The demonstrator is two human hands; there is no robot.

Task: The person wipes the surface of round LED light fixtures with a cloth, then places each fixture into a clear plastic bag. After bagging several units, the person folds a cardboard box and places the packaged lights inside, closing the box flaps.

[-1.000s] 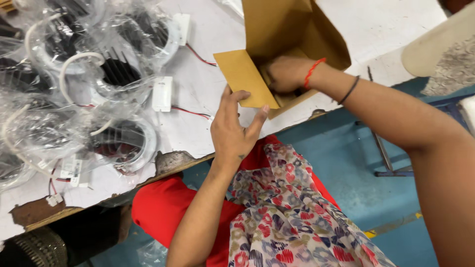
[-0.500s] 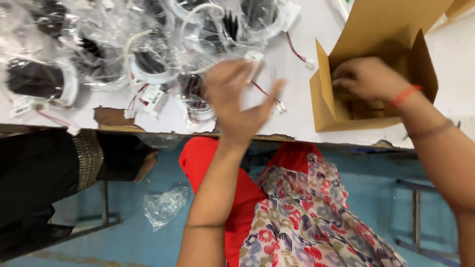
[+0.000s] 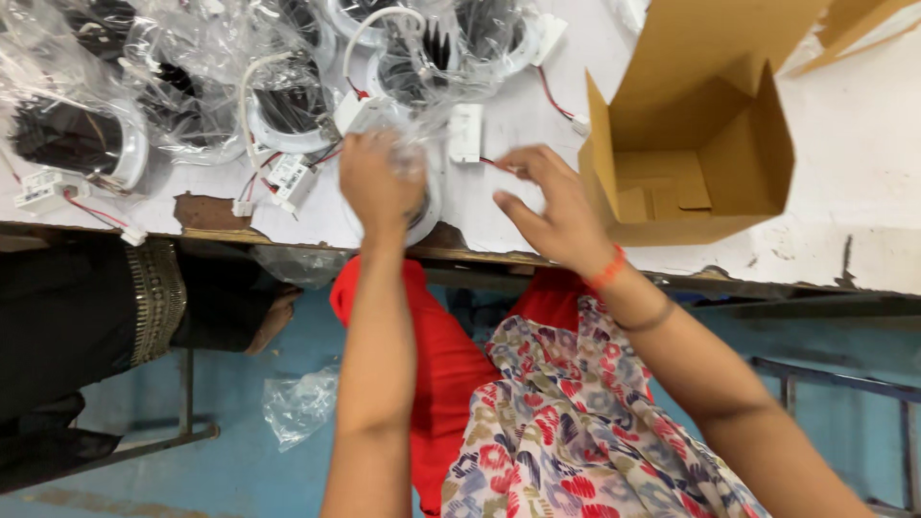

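The worktop (image 3: 863, 182) is crowded with bagged lamps, so a neighbouring bag or lead could be dragged along and pulled off the front edge if the gripped one is lifted carelessly. The box (image 3: 691, 144) lies on its side at the right with its mouth facing the person and its flaps raised; nothing but bare cardboard is seen inside, and it could be knocked askew by the right hand (image 3: 552, 206), which hovers just left of it with fingers spread and holding nothing. A bagged lamp (image 3: 417, 182), a round white fitting wrapped in clear plastic, is clamped from above by the left hand (image 3: 379, 182) near the worktop's front edge; the slippery film could slide in that grip. A red lead (image 3: 552, 91) trails nearby and could be snagged by the fingers
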